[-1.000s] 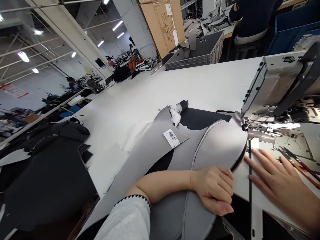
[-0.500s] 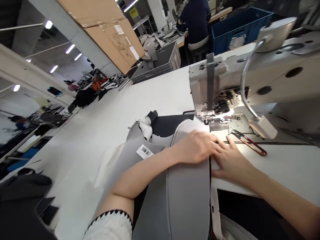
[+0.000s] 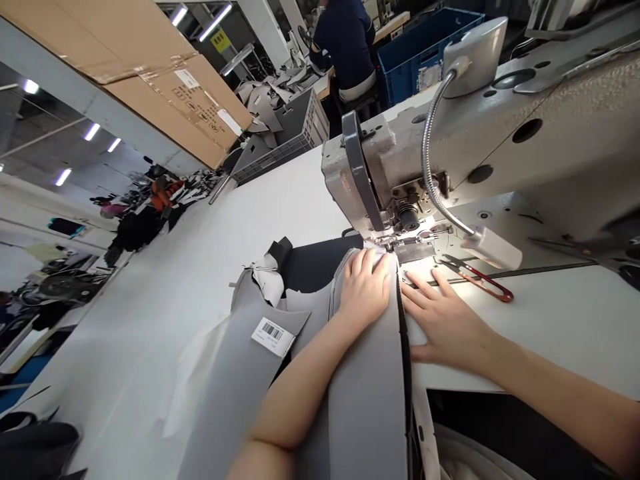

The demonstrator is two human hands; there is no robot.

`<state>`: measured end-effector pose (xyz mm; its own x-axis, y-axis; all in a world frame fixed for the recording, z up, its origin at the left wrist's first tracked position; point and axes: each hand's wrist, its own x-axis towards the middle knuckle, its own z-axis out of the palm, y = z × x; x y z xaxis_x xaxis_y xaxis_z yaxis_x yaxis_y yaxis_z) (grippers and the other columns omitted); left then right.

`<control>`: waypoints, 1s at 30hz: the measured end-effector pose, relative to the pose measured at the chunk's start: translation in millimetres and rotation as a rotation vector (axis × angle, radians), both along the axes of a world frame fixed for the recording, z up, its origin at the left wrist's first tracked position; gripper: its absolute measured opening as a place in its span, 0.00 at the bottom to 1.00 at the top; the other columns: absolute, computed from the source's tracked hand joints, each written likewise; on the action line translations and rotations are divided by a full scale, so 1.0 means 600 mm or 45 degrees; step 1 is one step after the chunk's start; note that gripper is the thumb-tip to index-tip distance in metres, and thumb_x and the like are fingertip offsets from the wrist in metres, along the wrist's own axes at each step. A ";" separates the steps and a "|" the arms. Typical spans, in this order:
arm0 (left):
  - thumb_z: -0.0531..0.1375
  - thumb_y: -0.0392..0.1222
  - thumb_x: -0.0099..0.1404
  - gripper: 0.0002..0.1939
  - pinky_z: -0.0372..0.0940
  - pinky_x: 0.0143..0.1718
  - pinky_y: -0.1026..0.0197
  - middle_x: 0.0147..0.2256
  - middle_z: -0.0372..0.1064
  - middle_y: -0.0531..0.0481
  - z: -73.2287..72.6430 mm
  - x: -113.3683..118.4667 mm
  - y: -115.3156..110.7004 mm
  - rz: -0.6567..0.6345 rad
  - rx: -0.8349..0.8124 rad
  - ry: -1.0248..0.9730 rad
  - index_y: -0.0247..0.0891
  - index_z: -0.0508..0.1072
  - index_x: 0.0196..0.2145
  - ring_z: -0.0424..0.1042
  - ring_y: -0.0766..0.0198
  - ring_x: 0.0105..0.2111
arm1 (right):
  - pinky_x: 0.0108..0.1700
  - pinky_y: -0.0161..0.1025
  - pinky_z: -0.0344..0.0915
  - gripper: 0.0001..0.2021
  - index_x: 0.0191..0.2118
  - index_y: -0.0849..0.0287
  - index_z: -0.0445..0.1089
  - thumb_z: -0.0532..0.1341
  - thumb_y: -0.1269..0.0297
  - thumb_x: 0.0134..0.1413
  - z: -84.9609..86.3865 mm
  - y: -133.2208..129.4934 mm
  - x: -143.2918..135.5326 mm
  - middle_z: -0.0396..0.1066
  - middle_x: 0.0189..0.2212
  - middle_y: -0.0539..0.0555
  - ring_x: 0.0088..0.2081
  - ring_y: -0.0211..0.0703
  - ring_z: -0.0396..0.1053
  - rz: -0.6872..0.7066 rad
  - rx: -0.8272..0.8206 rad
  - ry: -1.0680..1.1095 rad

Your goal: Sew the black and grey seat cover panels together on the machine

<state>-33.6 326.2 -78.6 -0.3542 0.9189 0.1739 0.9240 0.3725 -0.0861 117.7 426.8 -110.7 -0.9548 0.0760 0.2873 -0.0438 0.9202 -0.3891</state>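
Observation:
My left hand (image 3: 364, 287) lies flat on the grey sewn fabric piece (image 3: 367, 387), fingers stretched toward the needle area of the sewing machine (image 3: 400, 173). The front end of the fabric sits at the presser foot (image 3: 381, 245). My right hand (image 3: 445, 320) rests spread on the table beside the fabric's dark right edge, its fingertips near the lit machine bed. Close to those fingers lie thread snips (image 3: 480, 279) with red handles. A white barcode label (image 3: 273, 336) shows on the grey fabric to the left of my left hand.
A jointed lamp (image 3: 493, 248) hangs over the machine bed. Beyond the white table (image 3: 200, 267) stand a grey crate (image 3: 300, 127), a blue bin (image 3: 425, 50) and a cardboard box (image 3: 185, 100). A co-worker (image 3: 345, 47) sits at the back. Dark material (image 3: 37, 443) lies at lower left.
My left hand has shifted off my right fingers and now lies flat on the fabric, nearer the presser foot. My right hand stays spread on the table. The view has swung to the right.

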 end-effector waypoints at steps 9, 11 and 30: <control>0.52 0.42 0.70 0.16 0.59 0.56 0.47 0.52 0.65 0.43 0.003 0.011 0.017 0.074 0.021 0.070 0.42 0.72 0.52 0.60 0.51 0.55 | 0.62 0.68 0.38 0.36 0.57 0.64 0.64 0.63 0.45 0.47 0.001 0.004 0.004 0.64 0.58 0.64 0.63 0.67 0.51 0.039 0.005 0.029; 0.52 0.42 0.69 0.16 0.59 0.56 0.47 0.52 0.65 0.43 0.000 0.012 0.016 0.084 0.036 0.089 0.43 0.72 0.52 0.60 0.51 0.55 | 0.62 0.68 0.38 0.35 0.57 0.64 0.65 0.64 0.46 0.46 0.004 0.005 0.005 0.64 0.58 0.64 0.63 0.67 0.52 0.051 -0.015 0.009; 0.55 0.40 0.67 0.15 0.58 0.55 0.43 0.54 0.61 0.39 -0.021 0.010 0.021 0.115 0.193 0.074 0.43 0.74 0.50 0.58 0.47 0.55 | 0.32 0.42 0.52 0.09 0.27 0.59 0.63 0.53 0.78 0.54 0.011 -0.042 0.031 0.61 0.25 0.52 0.28 0.42 0.57 0.348 0.263 0.505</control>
